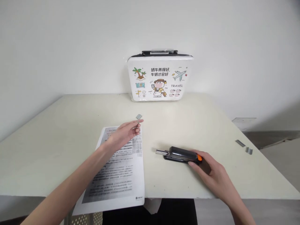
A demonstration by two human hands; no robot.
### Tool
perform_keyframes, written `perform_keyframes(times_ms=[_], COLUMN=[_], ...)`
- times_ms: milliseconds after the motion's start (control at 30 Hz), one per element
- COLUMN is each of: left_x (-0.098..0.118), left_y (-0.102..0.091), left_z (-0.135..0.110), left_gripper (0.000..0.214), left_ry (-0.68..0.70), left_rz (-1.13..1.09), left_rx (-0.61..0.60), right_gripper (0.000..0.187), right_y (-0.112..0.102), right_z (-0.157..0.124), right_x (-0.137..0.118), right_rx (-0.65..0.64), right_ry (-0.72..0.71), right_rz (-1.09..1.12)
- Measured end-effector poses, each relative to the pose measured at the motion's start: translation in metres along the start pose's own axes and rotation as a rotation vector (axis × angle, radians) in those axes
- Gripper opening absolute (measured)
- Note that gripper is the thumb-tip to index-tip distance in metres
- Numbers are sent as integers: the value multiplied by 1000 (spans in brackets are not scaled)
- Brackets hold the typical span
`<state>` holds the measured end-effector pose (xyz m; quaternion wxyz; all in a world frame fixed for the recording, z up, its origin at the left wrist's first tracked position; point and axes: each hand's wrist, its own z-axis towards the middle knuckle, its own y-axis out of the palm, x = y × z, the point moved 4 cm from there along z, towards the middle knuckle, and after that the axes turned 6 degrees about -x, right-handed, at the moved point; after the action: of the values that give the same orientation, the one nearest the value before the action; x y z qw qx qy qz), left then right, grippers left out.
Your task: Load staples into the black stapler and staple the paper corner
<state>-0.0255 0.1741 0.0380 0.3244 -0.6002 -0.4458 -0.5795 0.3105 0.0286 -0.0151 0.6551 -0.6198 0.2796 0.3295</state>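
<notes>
My left hand reaches over the upper part of a printed sheet, its thumb and fingers pinched together. A small grey sliver shows between the fingertips, seemingly a strip of staples. Just beyond them is another grey staple strip. My right hand grips the rear end of a black stapler with an orange part at the back. From the stapler's front, a metal staple tray sticks out to the left. The fingers' undersides are partly hidden.
Against the wall stands a white case with cartoon prints and a black handle. Near the table's right edge lie two grey staple strips. The sheet overhangs the front edge of the pale table.
</notes>
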Motion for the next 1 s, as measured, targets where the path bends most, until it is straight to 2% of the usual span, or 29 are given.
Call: perform_keyframes(times_ms=[100,233,367,433,500,733,1000], left_x=[0,1,0,-3,-8,-19,-16], left_y=[20,47,64,71,76,79,83], left_z=[-3,-10,-19,-23,-26,-25,-26], left_gripper=[37,37,30,29,30,29,29], left_ry=[-7,75,231,331,383,377,479], left_rz=[205,597,891,1004,1074,1251,1319], left_rx=[-60,-171,-181,-227,-300,-450,-424], right_gripper=[40,40,38,38,38,35,33], right_y=[-1,-2,-2,-2,-3,-6,-6], right_z=[1,1,2,2,3,3,4], right_x=[-2,-3,-2,-2,-3,-9,-8], right_rx=[-13,-18,-25,-23,-16,-32,-31], right_ry=[-1,11,21,20,9,-22,-18], right_rz=[13,34,45,44,39,21,11])
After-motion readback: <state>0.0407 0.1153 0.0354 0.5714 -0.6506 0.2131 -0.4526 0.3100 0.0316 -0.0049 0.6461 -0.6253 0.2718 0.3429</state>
